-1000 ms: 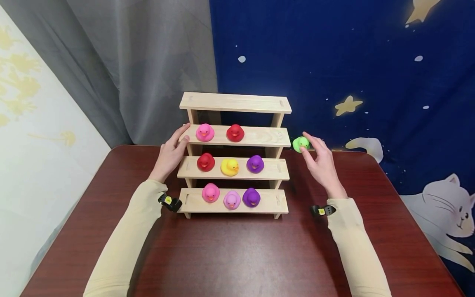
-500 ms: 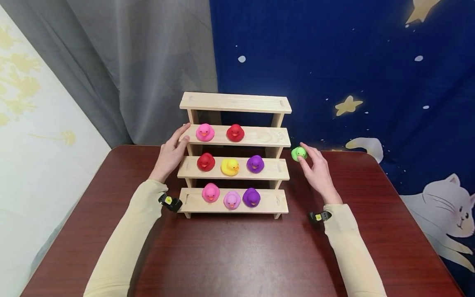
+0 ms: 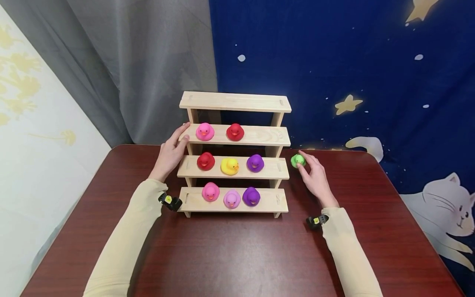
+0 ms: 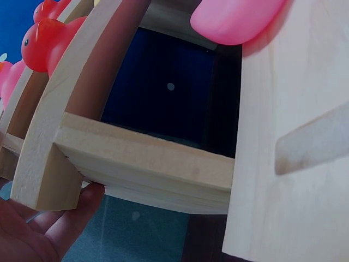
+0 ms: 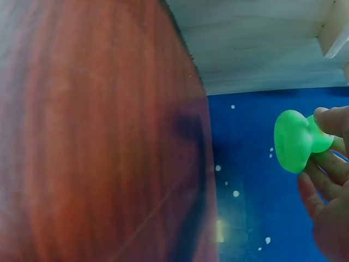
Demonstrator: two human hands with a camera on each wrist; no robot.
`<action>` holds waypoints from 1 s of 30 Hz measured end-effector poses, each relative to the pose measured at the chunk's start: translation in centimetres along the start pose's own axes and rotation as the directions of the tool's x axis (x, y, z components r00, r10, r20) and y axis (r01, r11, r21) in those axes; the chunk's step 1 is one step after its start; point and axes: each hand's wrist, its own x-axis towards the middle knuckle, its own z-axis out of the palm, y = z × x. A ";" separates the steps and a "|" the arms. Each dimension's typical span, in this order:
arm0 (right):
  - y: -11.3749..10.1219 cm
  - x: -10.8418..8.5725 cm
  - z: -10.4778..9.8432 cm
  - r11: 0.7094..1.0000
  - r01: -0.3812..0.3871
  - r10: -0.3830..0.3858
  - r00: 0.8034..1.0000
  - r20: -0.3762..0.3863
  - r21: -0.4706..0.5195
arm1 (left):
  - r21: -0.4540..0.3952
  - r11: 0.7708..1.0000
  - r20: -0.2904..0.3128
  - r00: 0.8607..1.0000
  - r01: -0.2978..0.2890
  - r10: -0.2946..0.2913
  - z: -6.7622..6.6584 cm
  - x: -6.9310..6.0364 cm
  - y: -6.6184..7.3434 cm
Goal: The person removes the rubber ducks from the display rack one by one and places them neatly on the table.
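The step in hand seems to be moving the green duck (image 3: 297, 160), pinched by the right hand (image 3: 315, 175) just beside the wooden rack (image 3: 259, 102), whose left end the left hand (image 3: 169, 157) grips, so the next move probably needs a steady pinch, although the duck's height over the surface (image 3: 230, 255) is hard to judge.

a gray curtain (image 3: 156, 62) hangs beside a blue cloth (image 3: 289, 53) printed with stars (image 3: 348, 105) and a pale cat (image 3: 447, 210); the reddish-brown table (image 3: 237, 255) shines softly below.
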 end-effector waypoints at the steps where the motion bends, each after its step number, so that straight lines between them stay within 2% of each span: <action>1: 0.1 -0.1 0.1 1.000 -0.003 0.003 1.000 0.003 0.000 | 0.001 1.000 0.000 1.000 -0.001 0.001 0.0 0.0 0.0; 16: 1.1 -1.0 0.1 0.994 -0.107 0.107 0.992 0.065 -0.011 | -0.002 1.000 -0.010 1.000 0.010 -0.010 0.0 0.1 0.0; 30: 2.0 -1.7 -0.3 0.979 -0.195 0.203 0.955 0.216 -0.056 | -0.005 1.000 -0.003 1.000 0.011 -0.011 0.0 0.0 0.1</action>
